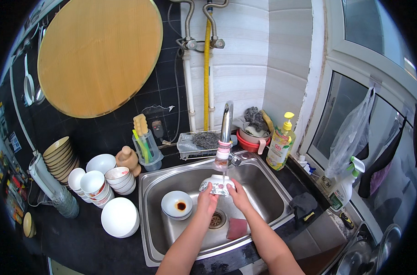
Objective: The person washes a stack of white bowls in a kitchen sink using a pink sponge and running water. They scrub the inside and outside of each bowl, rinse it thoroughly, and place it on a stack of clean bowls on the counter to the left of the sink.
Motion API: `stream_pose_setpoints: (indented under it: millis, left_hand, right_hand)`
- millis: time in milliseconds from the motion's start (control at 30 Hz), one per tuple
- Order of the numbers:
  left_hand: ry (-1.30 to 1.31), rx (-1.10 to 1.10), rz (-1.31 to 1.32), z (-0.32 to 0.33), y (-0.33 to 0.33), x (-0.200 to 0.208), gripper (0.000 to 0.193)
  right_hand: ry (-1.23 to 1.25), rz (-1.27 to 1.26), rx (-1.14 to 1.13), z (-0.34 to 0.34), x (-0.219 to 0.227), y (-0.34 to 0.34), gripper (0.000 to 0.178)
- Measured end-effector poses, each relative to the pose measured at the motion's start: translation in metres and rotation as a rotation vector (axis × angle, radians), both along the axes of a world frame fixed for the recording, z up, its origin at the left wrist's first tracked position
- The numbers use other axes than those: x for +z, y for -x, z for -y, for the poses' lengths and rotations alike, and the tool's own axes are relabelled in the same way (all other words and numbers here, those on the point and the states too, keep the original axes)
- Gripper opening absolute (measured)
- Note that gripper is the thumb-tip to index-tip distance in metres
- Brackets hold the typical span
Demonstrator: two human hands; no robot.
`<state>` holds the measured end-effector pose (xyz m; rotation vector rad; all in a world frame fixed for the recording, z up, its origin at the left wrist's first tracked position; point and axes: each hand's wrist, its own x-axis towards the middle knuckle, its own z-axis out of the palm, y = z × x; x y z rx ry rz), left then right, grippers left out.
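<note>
Both my hands grip a small white bowl with a floral pattern (216, 185), held tilted on its side under the running faucet (226, 123). My left hand (207, 200) closes on its left side and my right hand (238, 196) on its right. Below them is the steel sink (263, 192) with its drain (216, 220). Left of my hands, a small stack of white bowls (171, 201) sits in the basin, dark brown liquid in the top one. A reddish sponge cloth (237, 228) lies on the basin floor beneath my right forearm.
On the dark counter (89, 247) left of the sink stand stacked white bowls (120, 217) and brownish bowls (61, 158). Behind the sink are a wire rack (185, 147) and a red basin (250, 144). A yellow-capped soap bottle (280, 144) and a spray bottle (342, 190) stand right.
</note>
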<state>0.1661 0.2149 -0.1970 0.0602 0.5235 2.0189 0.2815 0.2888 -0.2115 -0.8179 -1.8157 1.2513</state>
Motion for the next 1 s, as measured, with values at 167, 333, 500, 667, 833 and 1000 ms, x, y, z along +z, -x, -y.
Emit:
stream_pose_setpoints:
  millis: [167,333,500,667,833,1000]
  left_hand:
    - [-0.032,-0.033,-0.009,-0.015,0.001,-0.004,0.03]
    - [-0.019,-0.02,-0.03,0.003,0.002,0.011,0.031]
    - [-0.036,-0.131,-0.24,0.024,0.003,0.022,0.03]
    - [0.318,-0.279,-1.444,0.047,-0.012,0.012,0.029]
    - [0.473,-0.34,-2.074,0.066,-0.031,0.02,0.022]
    - [0.195,0.178,-2.071,0.06,-0.017,0.003,0.039]
  right_hand:
    - [-0.391,0.101,-0.199,0.018,0.022,-0.003,0.057]
    - [0.049,-0.223,-0.053,-0.005,0.007,-0.002,0.042]
    - [0.281,-0.139,-0.101,-0.014,-0.008,-0.001,0.039]
    - [0.591,-0.036,0.042,0.009,0.037,-0.01,0.078]
    - [0.71,0.069,0.182,-0.001,0.024,-0.016,0.06]
    - [0.884,-0.235,0.195,0.004,0.024,-0.016,0.048]
